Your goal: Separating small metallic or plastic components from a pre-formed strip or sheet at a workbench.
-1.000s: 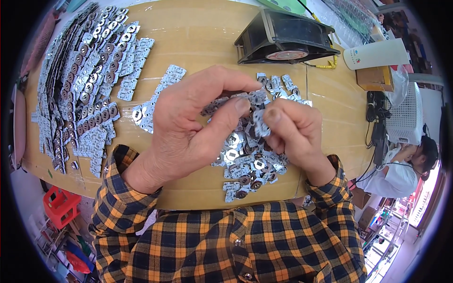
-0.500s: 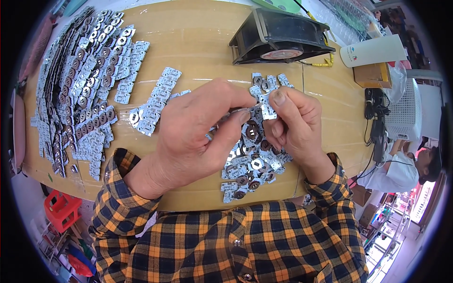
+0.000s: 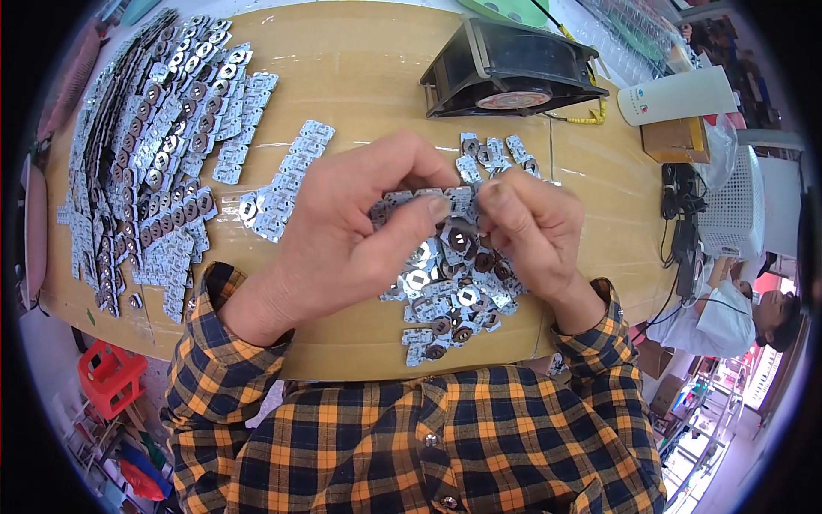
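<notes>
Far L: red plastic stool (image 3: 111,377) on floor, below tbl edge. L part of tbl (image 3: 360,86): big stack of board strips (image 3: 154,163), light grey-blue w/ round brown & silver discs, overlapping, fanned out. Just R of it, smaller strip group (image 3: 287,184) lying flat, partly behind L hand.

L hand (image 3: 351,231), plaid cuff, raised over tbl: thumb + index clamp a short board strip (image 3: 461,202), thumb on near side, index arched over far side. Strip is held up btwn both hands, over the loose pile. Pile of board pieces (image 3: 462,300) sits under/nr hands, jumbled, discs on many; a few more pcs beyond the hands.

Black boxy fan (image 3: 514,68) at far side of tbl, tilted in view. R hand (image 3: 535,231): fingers curled in, thumb pressed to index, pinching R end of same strip; exact contact hidden by thumb.

Far R: white cup (image 3: 676,96) lying on its side on small cardboard box (image 3: 676,141); black cables (image 3: 681,193) bunched below; white perforated basket (image 3: 730,206) next to them. Co-worker (image 3: 723,321) in white top nr R rim.
</notes>
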Demonstrator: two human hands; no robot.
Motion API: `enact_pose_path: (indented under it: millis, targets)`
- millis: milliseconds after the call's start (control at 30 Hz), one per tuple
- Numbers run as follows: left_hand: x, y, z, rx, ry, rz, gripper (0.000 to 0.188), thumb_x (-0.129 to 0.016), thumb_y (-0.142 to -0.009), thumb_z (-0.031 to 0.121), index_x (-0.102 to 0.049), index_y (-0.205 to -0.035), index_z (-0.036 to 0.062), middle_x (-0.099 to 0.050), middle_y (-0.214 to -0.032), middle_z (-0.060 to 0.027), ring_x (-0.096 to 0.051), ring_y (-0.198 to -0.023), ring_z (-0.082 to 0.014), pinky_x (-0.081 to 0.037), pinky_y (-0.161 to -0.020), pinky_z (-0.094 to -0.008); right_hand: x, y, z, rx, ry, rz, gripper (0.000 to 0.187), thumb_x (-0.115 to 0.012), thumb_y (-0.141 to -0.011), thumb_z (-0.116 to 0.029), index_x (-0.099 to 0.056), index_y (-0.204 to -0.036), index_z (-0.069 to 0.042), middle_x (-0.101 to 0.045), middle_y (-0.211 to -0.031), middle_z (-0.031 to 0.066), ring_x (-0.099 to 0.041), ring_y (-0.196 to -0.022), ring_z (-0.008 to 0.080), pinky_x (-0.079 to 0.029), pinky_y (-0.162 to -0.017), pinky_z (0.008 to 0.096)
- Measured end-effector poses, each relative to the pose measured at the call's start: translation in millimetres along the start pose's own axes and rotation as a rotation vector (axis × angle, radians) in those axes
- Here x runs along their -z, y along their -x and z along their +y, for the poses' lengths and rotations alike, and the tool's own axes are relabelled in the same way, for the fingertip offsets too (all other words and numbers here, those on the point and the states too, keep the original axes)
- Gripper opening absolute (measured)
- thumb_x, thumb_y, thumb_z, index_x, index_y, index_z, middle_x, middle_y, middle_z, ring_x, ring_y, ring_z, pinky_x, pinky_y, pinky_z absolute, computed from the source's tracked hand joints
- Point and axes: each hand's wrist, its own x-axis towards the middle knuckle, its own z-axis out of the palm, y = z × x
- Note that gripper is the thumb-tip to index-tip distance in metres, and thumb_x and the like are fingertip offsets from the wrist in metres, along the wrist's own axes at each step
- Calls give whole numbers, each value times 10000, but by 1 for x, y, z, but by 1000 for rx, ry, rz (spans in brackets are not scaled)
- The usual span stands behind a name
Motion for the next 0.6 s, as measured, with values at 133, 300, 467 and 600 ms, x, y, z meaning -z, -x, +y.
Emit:
enact_pose_path:
  millis: [133,300,467,600]
  targets:
    - [-2,-1,2,95,204,27,111,-607,-880,11,-609,-984,-28,-638,-826,-47,-624,-722,-84,-472,-626,-206,1,1,-1,-90,-152,24,298,-528,-984,-204,-594,-780,4,-553,-630,-9,-460,-488,37,-354,-453,193]
    - [-2,-1,5,81,220,-67,123,-626,-882,35,-613,-990,-24,-636,-821,-31,-620,-702,-75,-453,-581,-187,2,-3,5,175,58,-56,276,-540,-977,-197,-589,-798,8,-565,-640,11,-503,-500,51,-380,-459,194]
    - [-4,-1,-4,96,115,7,105,-637,-884,48,-601,-958,-18,-629,-812,-27,-598,-649,-59,-424,-525,-168,0,-6,6,204,151,-42,199,-607,-931,-145,-605,-795,0,-534,-581,32,-504,-454,128,-390,-449,273]
    - [1,-4,16,370,497,-86,126,-657,-884,57,-585,-957,-16,-630,-816,-33,-591,-647,-50,-416,-507,-166,4,-2,-9,-326,-327,-132,237,-559,-969,-185,-580,-799,-20,-524,-580,7,-444,-416,87,-373,-407,243]
